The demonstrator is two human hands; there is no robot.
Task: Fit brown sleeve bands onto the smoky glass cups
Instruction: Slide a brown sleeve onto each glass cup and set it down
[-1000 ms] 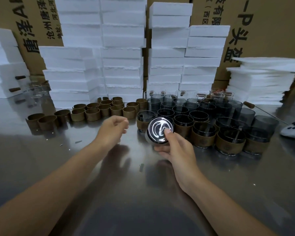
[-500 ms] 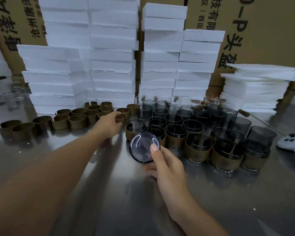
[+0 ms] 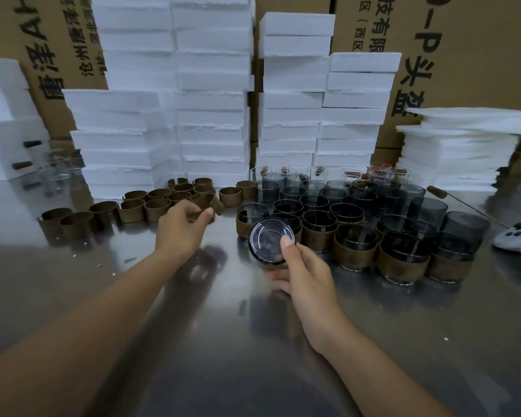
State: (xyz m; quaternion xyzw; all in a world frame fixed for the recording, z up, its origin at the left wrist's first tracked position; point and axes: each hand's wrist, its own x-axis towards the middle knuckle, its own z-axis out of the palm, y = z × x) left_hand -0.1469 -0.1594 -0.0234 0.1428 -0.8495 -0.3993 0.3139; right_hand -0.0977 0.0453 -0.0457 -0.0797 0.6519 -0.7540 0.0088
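1. At the centre of the frame, the right hand (image 3: 304,275) holds a round smoky grey glass cup (image 3: 269,240) tipped on its side just above the shiny steel desk (image 3: 223,341), with its base facing the camera. The grip is clamped on the cup, with the thumb on the base rim and the fingers curled beneath.
2. Left of centre, the left hand (image 3: 182,227) pinches a curled brown sleeve band (image 3: 208,203) between thumb and fingers, so that grip is closed on the band.
3. Loose brown bands (image 3: 133,206) stand in a curved row and a cluster across the middle left, just beside the pinched one.
4. Right of the held cup, banded cups (image 3: 355,248) form the near rows, each wearing a brown sleeve. Bare smoky cups (image 3: 427,209) stand behind them.
5. Stacks of white foam blocks (image 3: 211,85) fill the upper middle, with printed cardboard boxes (image 3: 478,55) behind.
6. A white controller (image 3: 518,239) lies at the right edge.
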